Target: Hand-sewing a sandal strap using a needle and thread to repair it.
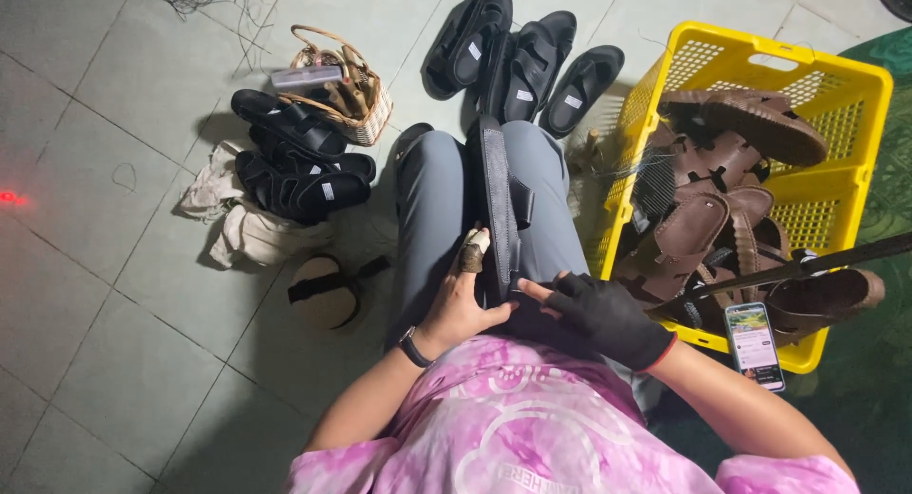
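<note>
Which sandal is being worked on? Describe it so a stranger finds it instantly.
Start at the yellow crate, then move left to the grey-trousered lap. The black sandal lies lengthwise there, held by both hands; unlike the others, it is off the floor.

yellow crate (860,95) of brown sandals (708,228), wicker basket (366,123), phone (754,344)

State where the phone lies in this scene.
In the head view the phone lies low on the person's right, leaning against the front edge of the yellow crate of brown sandals, just beyond the gloved right hand.
</note>
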